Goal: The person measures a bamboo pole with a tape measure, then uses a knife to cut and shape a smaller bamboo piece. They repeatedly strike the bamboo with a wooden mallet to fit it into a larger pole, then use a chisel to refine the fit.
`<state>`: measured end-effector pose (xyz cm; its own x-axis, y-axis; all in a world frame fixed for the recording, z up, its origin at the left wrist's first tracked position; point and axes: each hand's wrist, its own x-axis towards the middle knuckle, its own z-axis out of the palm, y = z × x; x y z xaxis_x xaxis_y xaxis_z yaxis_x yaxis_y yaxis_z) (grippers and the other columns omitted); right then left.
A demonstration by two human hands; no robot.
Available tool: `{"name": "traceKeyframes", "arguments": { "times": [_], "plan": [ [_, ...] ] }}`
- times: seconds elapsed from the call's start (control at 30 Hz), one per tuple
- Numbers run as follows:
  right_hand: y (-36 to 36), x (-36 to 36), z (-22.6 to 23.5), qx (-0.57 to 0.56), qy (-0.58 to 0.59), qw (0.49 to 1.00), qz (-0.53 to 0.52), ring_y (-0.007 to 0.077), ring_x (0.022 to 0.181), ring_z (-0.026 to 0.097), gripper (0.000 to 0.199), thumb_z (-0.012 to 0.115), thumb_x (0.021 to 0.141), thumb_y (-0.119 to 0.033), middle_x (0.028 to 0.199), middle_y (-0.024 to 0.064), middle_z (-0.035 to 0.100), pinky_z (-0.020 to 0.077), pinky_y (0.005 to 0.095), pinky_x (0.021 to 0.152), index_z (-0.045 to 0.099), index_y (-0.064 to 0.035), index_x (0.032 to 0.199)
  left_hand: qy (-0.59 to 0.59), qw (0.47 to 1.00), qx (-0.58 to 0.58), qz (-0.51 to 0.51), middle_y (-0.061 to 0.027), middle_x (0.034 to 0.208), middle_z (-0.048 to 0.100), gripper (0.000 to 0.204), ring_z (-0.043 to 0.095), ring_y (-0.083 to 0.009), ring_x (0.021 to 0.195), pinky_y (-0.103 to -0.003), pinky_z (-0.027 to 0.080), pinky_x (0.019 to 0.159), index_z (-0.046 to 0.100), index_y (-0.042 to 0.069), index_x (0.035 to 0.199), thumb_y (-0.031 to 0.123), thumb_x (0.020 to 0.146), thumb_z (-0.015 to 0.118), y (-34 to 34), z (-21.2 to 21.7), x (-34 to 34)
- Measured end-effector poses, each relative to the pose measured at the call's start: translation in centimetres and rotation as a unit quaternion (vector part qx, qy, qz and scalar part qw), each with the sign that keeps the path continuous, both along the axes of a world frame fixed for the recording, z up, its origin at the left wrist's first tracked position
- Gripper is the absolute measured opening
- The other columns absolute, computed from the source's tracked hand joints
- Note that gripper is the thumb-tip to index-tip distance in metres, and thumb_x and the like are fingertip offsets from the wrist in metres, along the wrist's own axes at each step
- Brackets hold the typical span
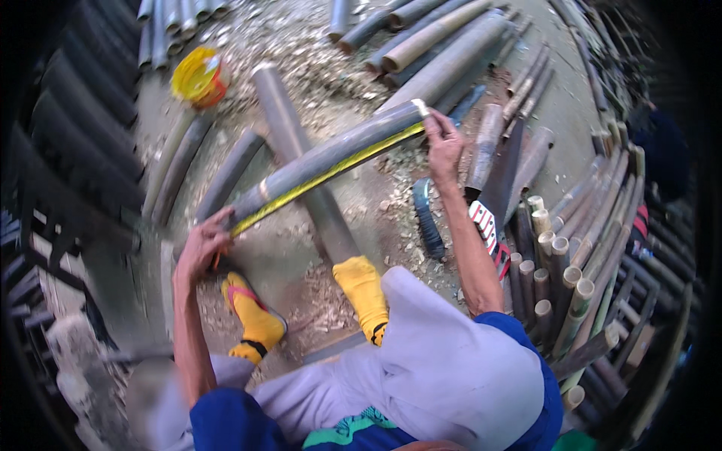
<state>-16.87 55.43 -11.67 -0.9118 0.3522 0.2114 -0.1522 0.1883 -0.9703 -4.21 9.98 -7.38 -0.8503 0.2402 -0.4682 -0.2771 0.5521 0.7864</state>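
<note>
A dark bamboo pole [338, 159] lies slantwise in front of me, resting across another bamboo pole [289, 124]. Along its near side runs a stretched yellow tape measure [327, 177]. My left hand [201, 244] is closed on the tape at the pole's lower left end, and a bit of orange shows under the fingers. At the upper right end, my right hand [445, 146] pinches the tape's other end against the pole's pale cut tip. What lies inside each hand is partly hidden by the fingers.
A yellow and red bucket [200, 77] stands at the far left. Bamboo poles [444, 45] lie behind, and upright cut pieces [571, 289] crowd the right. A saw with a white and red handle [483, 224] leans near a dark blue curved object [427, 218]. Chips [320, 75] litter the ground.
</note>
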Motion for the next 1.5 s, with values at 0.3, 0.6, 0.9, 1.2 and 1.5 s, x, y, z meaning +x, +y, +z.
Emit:
{"name": "traceKeyframes", "arguments": {
  "times": [0.3,0.6,0.9,1.2,1.5],
  "plan": [
    [1.7,0.3,-1.4,-0.085,0.002,0.996,0.032,0.0117,0.089,0.06,0.025,0.063,0.09,-0.011,0.1,0.0076,0.066,0.0464,0.024,0.083,0.063,0.0053,0.108,-0.022,0.985,-0.158,0.069,-0.0063,0.07,0.056,0.035,0.054,-0.0142,0.071,-0.032,0.044,0.066,0.064,0.002,0.099,0.034,0.083,0.063,1.1,1.0,-1.8],
    [1.6,0.6,-1.3,-0.081,-0.011,0.995,0.048,0.014,0.092,0.06,0.024,0.061,0.091,-0.01,0.102,0.0094,0.065,0.0482,0.0261,0.086,0.062,0.0048,0.109,-0.026,0.976,-0.187,0.107,-0.017,0.103,0.064,0.051,0.061,-0.0258,0.096,-0.036,0.046,0.085,0.055,0.007,0.123,0.03,0.079,0.068,2.6,-1.7,-1.0],
    [1.7,0.8,-1.1,-0.064,-0.013,0.997,0.048,0.0116,0.09,0.059,0.025,0.062,0.091,-0.013,0.099,0.0082,0.065,0.047,0.0245,0.082,0.062,0.0056,0.108,-0.026,0.981,-0.154,0.117,-0.0198,0.114,0.062,0.057,0.059,-0.0312,0.107,-0.037,0.044,0.093,0.057,0.005,0.124,0.03,0.075,0.07,1.8,-2.6,-1.2],
    [1.8,0.6,-0.9,-0.043,-0.017,0.998,0.051,0.0108,0.086,0.058,0.023,0.061,0.092,-0.013,0.096,0.0071,0.065,0.0474,0.0239,0.079,0.063,0.0052,0.106,-0.049,0.979,-0.155,0.121,-0.0172,0.113,0.063,0.055,0.06,-0.0267,0.104,-0.035,0.044,0.09,0.056,0.004,0.124,0.028,0.076,0.07,1.8,-2.5,-1.3],
    [2.0,0.2,-0.7,-0.02,-0.026,0.999,0.04,0.0097,0.083,0.057,0.023,0.061,0.092,-0.014,0.092,0.0064,0.065,0.0468,0.023,0.077,0.064,0.0055,0.103,-0.071,0.978,-0.157,0.117,-0.0165,0.114,0.063,0.058,0.06,-0.027,0.105,-0.035,0.044,0.09,0.057,0.005,0.124,0.031,0.074,0.071,1.8,-2.0,-1.8]
  ]
}}
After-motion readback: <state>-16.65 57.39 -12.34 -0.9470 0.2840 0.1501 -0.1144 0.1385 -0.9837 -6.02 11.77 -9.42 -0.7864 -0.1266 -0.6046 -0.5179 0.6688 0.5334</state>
